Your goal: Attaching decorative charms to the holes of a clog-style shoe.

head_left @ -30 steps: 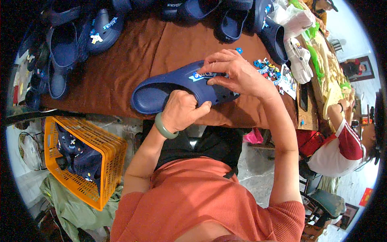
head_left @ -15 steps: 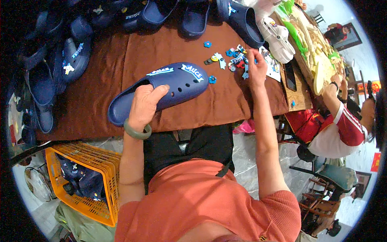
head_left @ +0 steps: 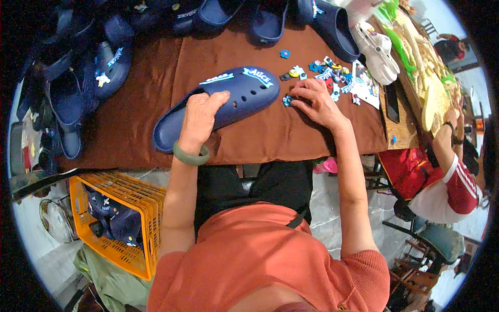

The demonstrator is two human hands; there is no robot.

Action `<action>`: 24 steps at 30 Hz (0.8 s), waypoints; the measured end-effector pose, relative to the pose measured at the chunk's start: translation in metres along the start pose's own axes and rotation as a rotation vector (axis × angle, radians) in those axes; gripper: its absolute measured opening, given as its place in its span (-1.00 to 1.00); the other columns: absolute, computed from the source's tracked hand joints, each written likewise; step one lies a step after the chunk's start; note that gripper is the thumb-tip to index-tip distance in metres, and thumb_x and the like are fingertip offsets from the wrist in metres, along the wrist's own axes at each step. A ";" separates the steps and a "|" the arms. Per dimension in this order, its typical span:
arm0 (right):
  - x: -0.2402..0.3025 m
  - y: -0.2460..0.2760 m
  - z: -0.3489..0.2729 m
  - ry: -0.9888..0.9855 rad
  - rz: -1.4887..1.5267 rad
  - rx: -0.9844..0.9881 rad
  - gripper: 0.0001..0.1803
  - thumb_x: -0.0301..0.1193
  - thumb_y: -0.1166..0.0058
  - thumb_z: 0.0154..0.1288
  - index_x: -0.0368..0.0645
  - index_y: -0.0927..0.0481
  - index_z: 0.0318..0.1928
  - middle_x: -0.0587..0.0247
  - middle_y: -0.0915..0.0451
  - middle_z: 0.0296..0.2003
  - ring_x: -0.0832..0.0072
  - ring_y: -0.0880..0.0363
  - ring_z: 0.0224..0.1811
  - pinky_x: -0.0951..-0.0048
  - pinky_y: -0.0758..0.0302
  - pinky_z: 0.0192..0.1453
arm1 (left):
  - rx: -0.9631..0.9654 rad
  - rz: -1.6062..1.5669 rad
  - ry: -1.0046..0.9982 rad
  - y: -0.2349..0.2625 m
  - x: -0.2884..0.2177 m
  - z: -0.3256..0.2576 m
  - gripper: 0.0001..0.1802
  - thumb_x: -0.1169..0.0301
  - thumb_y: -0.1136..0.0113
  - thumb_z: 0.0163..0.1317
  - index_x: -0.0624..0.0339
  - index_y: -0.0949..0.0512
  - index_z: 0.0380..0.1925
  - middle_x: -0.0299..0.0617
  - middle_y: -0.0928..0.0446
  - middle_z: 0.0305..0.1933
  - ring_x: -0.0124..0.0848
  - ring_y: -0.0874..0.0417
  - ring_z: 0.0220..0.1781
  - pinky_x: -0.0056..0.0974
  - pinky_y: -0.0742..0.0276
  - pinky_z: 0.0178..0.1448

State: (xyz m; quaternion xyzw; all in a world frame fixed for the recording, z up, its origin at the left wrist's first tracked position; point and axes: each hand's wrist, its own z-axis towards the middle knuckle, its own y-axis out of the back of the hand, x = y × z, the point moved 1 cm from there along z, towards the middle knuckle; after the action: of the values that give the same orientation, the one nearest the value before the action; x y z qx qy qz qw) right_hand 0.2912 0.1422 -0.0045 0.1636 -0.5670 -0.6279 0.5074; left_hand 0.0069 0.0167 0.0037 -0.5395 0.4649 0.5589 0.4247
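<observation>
Head view: on the counter [head_left: 150, 96], a navy clog [head_left: 234, 91] is grasped at its opening by the left hand [head_left: 201, 117], best kept steady. Right of the toe, a blue flower charm [head_left: 286, 101] is reached by the right hand [head_left: 319, 105]; whether pinched cannot be told. Edge-first pinching is advised.

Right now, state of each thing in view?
Clog: gripped, banner charms on, visible side holes open
Left hand: closed on clog
Right hand: fingertips at blue charm, grip unclear
Charm pile: loose, scattered
White clog: not held
Phone: lying, screen dark
Crate: open, part-filled
</observation>
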 end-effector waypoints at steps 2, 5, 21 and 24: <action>0.004 -0.002 0.002 0.011 0.049 -0.007 -0.70 -0.22 -0.24 0.19 -0.08 -0.65 -0.11 0.21 -0.55 -0.13 0.29 -0.47 0.00 0.20 -0.23 0.18 | -0.004 -0.023 0.004 -0.001 -0.003 -0.001 -0.64 0.25 -0.14 0.24 0.36 -0.66 -0.50 -0.28 -0.63 -0.46 -0.55 -0.56 -0.44 -0.36 -0.45 -0.25; 0.018 -0.002 0.006 0.009 0.039 0.022 -0.70 -0.26 -0.25 0.18 -0.08 -0.64 -0.09 0.25 -0.56 -0.13 0.30 -0.47 -0.01 0.20 -0.21 0.19 | -0.048 0.039 0.022 -0.001 -0.009 -0.005 -0.63 0.24 -0.15 0.23 0.37 -0.65 -0.53 -0.29 -0.62 -0.49 -0.57 -0.54 -0.46 -0.37 -0.43 -0.27; 0.081 -0.019 0.048 0.054 0.189 -0.463 -0.81 -0.46 -0.36 0.00 -0.03 -0.64 -0.32 0.43 -0.67 -0.28 0.41 -0.58 -0.12 0.17 -0.24 0.25 | -0.032 0.030 -0.043 -0.008 -0.012 -0.006 -0.51 0.10 -0.09 0.22 0.40 -0.54 -0.54 -0.21 -0.41 -0.64 -0.48 -0.39 -0.51 -0.24 -0.35 -0.34; 0.085 -0.025 0.053 0.101 0.077 -0.442 -0.80 -0.46 -0.36 -0.01 -0.01 -0.64 -0.31 0.44 -0.67 -0.28 0.43 -0.58 -0.10 0.13 -0.21 0.28 | -0.035 0.065 -0.027 -0.005 -0.012 -0.006 -0.51 0.08 -0.09 0.21 0.41 -0.57 -0.49 -0.14 -0.43 -0.63 -0.43 -0.43 -0.51 -0.21 -0.37 -0.32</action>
State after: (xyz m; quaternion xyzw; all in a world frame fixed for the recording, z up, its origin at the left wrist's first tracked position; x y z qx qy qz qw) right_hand 0.2022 0.0969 0.0213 0.0578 -0.3956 -0.7079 0.5823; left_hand 0.0133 0.0119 0.0159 -0.5236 0.4666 0.5879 0.4030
